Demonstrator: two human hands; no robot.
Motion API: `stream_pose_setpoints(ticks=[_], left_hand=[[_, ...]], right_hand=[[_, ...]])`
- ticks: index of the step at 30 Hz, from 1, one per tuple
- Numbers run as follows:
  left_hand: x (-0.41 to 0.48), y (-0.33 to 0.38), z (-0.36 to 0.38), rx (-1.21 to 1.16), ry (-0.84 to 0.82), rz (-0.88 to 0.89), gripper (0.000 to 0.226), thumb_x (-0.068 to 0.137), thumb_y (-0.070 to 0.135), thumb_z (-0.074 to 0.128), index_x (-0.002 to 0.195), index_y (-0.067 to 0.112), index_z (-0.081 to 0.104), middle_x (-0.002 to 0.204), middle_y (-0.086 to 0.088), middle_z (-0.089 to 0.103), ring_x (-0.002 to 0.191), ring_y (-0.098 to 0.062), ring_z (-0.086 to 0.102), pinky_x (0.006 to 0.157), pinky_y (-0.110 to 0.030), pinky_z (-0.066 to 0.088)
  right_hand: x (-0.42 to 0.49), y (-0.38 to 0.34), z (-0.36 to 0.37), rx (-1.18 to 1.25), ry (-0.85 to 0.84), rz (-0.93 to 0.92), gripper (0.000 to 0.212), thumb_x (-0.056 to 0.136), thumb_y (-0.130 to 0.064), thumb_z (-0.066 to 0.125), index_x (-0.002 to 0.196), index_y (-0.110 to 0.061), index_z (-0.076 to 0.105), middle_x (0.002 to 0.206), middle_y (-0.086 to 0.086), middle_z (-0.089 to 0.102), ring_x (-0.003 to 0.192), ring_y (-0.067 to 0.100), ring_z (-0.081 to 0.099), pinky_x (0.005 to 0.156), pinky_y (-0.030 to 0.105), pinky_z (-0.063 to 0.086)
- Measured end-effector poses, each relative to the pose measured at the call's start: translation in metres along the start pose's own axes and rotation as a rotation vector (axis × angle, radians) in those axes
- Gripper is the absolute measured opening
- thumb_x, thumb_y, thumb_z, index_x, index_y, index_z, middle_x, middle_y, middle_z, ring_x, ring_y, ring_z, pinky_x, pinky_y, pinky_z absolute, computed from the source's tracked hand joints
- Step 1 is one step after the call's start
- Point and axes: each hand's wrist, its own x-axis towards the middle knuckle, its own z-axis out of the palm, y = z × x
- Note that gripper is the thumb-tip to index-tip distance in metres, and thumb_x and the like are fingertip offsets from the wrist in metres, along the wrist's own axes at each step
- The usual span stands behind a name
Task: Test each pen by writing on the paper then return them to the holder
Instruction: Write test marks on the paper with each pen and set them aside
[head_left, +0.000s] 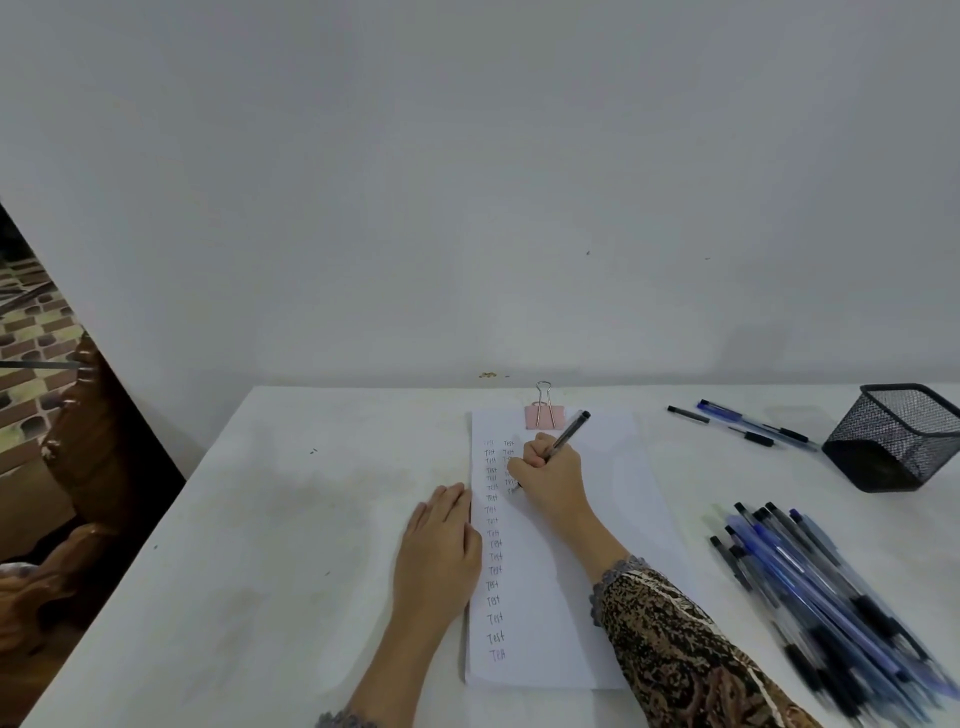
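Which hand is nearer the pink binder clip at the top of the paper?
Right. The right hand, gripping a pen, is just below the binder clip; the left hand rests flat at the paper's left edge, farther back.

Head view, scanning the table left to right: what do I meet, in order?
In order: left hand → right hand gripping a pen → loose pens at the back → mesh holder.

Place: probably a writing desk in a home.
Surface: white table (260, 519) set against a bare pale wall (467, 182).
Left of frame: carved dark wooden furniture (78, 441), brick-patterned surface (36, 322).
Right of frame: black mesh pen holder (898, 436), heap of pens (810, 582).
Centre: paper (571, 597) under a pink binder clip (544, 415).
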Motion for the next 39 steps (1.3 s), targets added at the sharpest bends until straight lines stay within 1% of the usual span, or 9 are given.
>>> stream_pose_setpoints(ticks=[12,16,21,24,26,28,30,35,39], left_hand=[[0.0,0.001,0.0,-0.001,-0.007,-0.002,0.061,0.086,0.03,0.013,0.143,0.019,0.031,0.151,0.01,0.025,0.141,-0.005,0.014,0.112,-0.017,0.0],[0.0,0.001,0.0,-0.005,-0.017,-0.001,0.048,0.096,0.024,0.023,0.143,0.018,0.03,0.151,0.009,0.025,0.141,-0.006,0.014,0.113,-0.019,0.001],[0.0,0.0,0.0,0.011,-0.014,0.006,0.056,0.09,0.028,0.016,0.143,0.018,0.031,0.15,0.009,0.027,0.14,-0.007,0.017,0.115,-0.022,0.005],[0.0,0.0,0.0,0.009,-0.002,0.011,0.053,0.092,0.027,0.018,0.143,0.018,0.031,0.15,0.008,0.027,0.14,-0.007,0.018,0.116,-0.023,0.007],[0.0,0.001,-0.001,0.011,0.004,0.013,0.047,0.097,0.022,0.026,0.144,0.018,0.03,0.151,0.008,0.026,0.14,-0.007,0.017,0.116,-0.023,0.007],[-0.001,0.002,-0.001,0.008,0.013,0.011,0.047,0.097,0.021,0.029,0.144,0.018,0.028,0.151,0.009,0.025,0.141,-0.006,0.015,0.116,-0.022,0.005],[-0.001,0.002,0.0,0.008,0.018,0.011,0.047,0.098,0.021,0.028,0.145,0.019,0.027,0.152,0.01,0.023,0.141,-0.005,0.014,0.116,-0.022,0.005],[0.001,0.001,0.002,0.015,0.016,0.02,0.051,0.094,0.028,0.02,0.143,0.018,0.031,0.15,0.009,0.027,0.14,-0.007,0.018,0.116,-0.023,0.009],[0.0,-0.001,0.005,-0.009,0.044,0.027,0.084,0.073,0.043,-0.002,0.139,0.013,0.04,0.145,0.006,0.037,0.137,-0.009,0.027,0.113,-0.022,0.012]], right_hand=[[0.0,0.0,-0.001,-0.021,0.066,-0.03,0.051,0.071,0.017,0.051,0.05,-0.019,0.023,0.055,-0.004,0.025,0.044,0.002,0.029,0.049,0.008,0.029],[0.001,0.002,-0.002,-0.021,0.054,-0.014,0.051,0.071,0.017,0.051,0.049,-0.019,0.022,0.056,-0.004,0.025,0.044,0.003,0.026,0.048,0.009,0.026],[-0.001,0.002,0.0,0.007,0.045,-0.02,0.051,0.072,0.018,0.05,0.05,-0.019,0.022,0.055,-0.005,0.025,0.046,0.003,0.027,0.054,0.008,0.031],[0.001,0.0,-0.007,0.261,0.046,0.108,0.054,0.078,0.016,0.049,0.049,-0.021,0.024,0.05,-0.006,0.024,0.041,0.003,0.021,0.052,0.01,0.033],[0.006,-0.003,-0.018,0.558,0.055,0.269,0.048,0.091,-0.008,0.051,0.049,-0.018,0.031,0.047,0.0,0.03,0.033,0.006,0.025,0.035,0.014,0.022],[0.005,-0.006,-0.027,0.71,0.065,0.369,0.052,0.096,-0.041,0.043,0.05,-0.018,0.035,0.045,-0.001,0.036,0.031,0.008,0.032,0.033,0.014,0.018],[0.001,-0.007,-0.03,0.784,0.077,0.393,0.052,0.093,-0.057,0.032,0.06,-0.018,0.04,0.043,-0.003,0.032,0.03,0.009,0.026,0.035,0.014,0.017],[-0.017,-0.005,-0.033,0.965,0.186,0.388,0.034,0.101,-0.038,0.028,0.082,-0.014,0.044,0.043,-0.002,0.037,0.035,0.012,0.03,0.038,0.018,0.025],[-0.031,-0.009,-0.039,1.084,0.233,0.379,0.023,0.101,-0.023,0.033,0.092,-0.013,0.053,0.05,-0.005,0.043,0.038,0.009,0.033,0.04,0.02,0.03]])
